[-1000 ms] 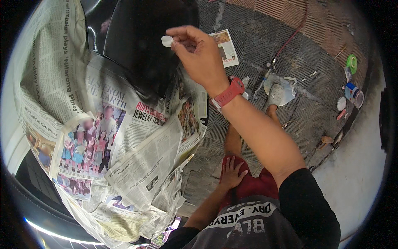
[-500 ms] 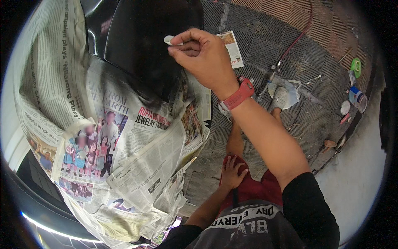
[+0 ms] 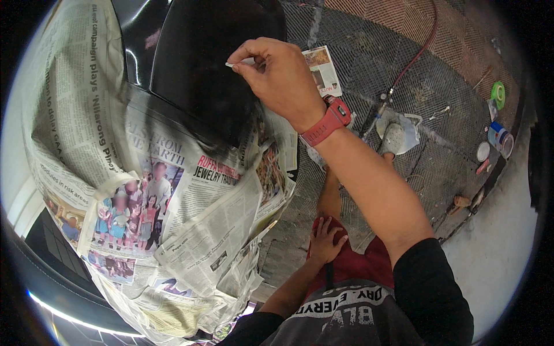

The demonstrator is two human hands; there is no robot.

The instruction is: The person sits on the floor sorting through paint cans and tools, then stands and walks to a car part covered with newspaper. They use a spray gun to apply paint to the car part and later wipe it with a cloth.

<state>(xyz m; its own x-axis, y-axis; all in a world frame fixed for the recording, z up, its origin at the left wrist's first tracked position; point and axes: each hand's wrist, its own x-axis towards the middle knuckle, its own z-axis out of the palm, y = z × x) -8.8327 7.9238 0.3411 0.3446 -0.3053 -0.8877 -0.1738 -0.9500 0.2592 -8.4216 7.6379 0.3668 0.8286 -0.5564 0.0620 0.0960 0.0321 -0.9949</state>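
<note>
My right hand [image 3: 278, 79], wearing a red wristwatch [image 3: 329, 125], is closed in a pinch on a small flat white piece [image 3: 230, 65]. Only its edge shows past my fingertips, so its exact kind is hidden. The hand hovers over or against a glossy black vehicle panel [image 3: 196, 63]; contact is hard to tell. Sheets of newspaper [image 3: 202, 230] cover the body around that panel, with grey-black overspray along the paper's border. My left hand [image 3: 328, 240] lies on my knee, over dark red shorts, its fingers spread and holding nothing.
On the dark ridged matting, a red hose [image 3: 418, 55] runs to a metal fitting near my feet. A loose printed sheet [image 3: 323, 70] lies beyond my wrist. To the right are a green tape roll [image 3: 497, 94], a blue can [image 3: 500, 139] and a round white lid [image 3: 483, 151].
The white piece has turned from showing its round face to showing its thin edge, and my right hand has shifted slightly. My left hand stays on the knee.
</note>
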